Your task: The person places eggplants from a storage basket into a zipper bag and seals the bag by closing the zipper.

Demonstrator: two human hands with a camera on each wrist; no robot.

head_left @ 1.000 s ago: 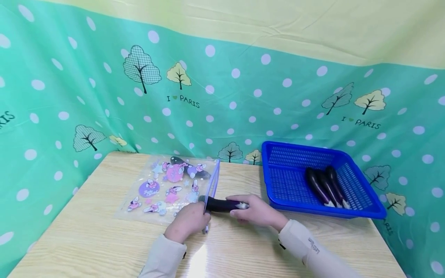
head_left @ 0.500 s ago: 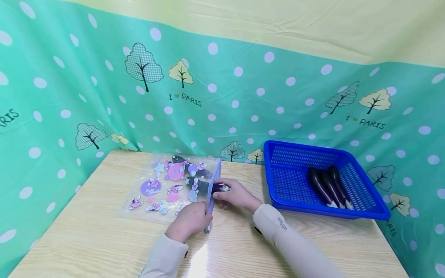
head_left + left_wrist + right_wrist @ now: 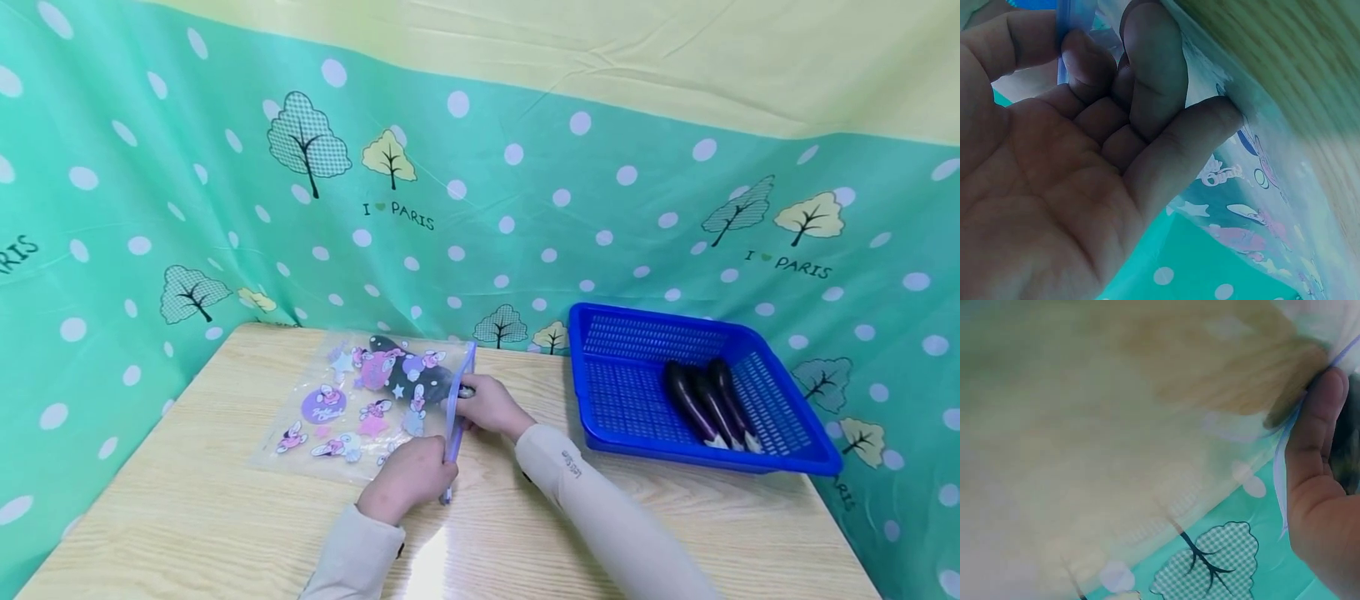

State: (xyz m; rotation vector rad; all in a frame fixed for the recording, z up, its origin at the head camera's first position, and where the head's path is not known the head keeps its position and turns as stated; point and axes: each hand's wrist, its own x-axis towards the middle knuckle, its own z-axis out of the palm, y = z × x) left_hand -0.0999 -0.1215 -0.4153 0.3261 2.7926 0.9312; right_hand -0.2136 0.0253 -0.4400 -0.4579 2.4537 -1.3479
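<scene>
A clear plastic zip bag with cartoon prints lies flat on the table, its purple-edged mouth facing right. My left hand pinches the near end of that mouth; in the left wrist view the bag's edge strip runs between thumb and finger. My right hand is at the opening, holding the stem end of an eggplant whose body shows through the plastic. In the right wrist view its dark skin appears beside the thumb. Another eggplant lies behind it inside the bag, partly covered by prints.
To the right stands a blue plastic basket with three eggplants in its right half. The wooden table reaches back to a green dotted curtain.
My right hand has moved left and slightly back, pushing the eggplant through the mouth until nearly all of it is inside, alongside the other one. The left hand keeps holding the bag's edge.
</scene>
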